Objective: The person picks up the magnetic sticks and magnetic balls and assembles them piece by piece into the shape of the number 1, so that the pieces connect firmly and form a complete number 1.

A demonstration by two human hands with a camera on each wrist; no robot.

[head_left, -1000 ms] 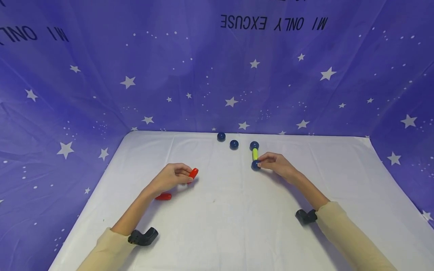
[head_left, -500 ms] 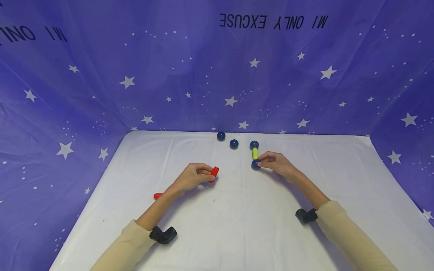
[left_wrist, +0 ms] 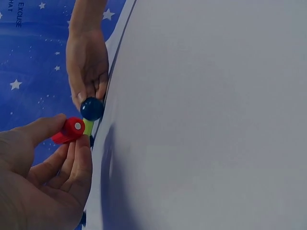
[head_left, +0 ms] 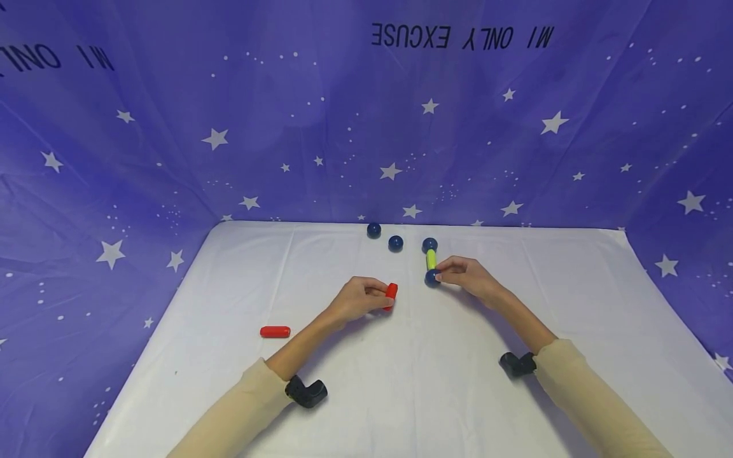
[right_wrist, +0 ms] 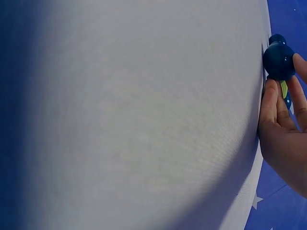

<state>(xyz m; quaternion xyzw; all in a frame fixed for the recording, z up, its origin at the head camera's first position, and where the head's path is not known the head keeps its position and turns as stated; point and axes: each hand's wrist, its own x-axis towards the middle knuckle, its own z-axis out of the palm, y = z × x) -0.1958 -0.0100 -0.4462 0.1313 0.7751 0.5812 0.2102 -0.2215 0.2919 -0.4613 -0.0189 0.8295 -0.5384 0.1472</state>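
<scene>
My left hand (head_left: 359, 299) pinches a red magnetic rod (head_left: 391, 296) between thumb and fingers, near the table's middle. In the left wrist view a small pale metal disc shows on the end of that red rod (left_wrist: 72, 130). To its right, my right hand (head_left: 471, 280) grips a dark blue ball (head_left: 432, 278) at the near end of a yellow-green rod (head_left: 431, 259). Another blue ball (head_left: 429, 245) is joined at the rod's far end. The right wrist view shows fingertips around the near blue ball (right_wrist: 279, 61). A gap separates the red rod from that ball.
A second red rod (head_left: 275, 332) lies on the white-covered table (head_left: 401, 394), left of my left forearm. Two loose blue balls, a nearer one (head_left: 396, 243) and a farther one (head_left: 374, 230), sit toward the back edge. A purple star-patterned cloth (head_left: 343, 127) rises behind the table.
My left hand has carried the red rod rightward, closer to the blue ball in my right hand. The other red rod has come fully into sight. My right hand stays in place.
</scene>
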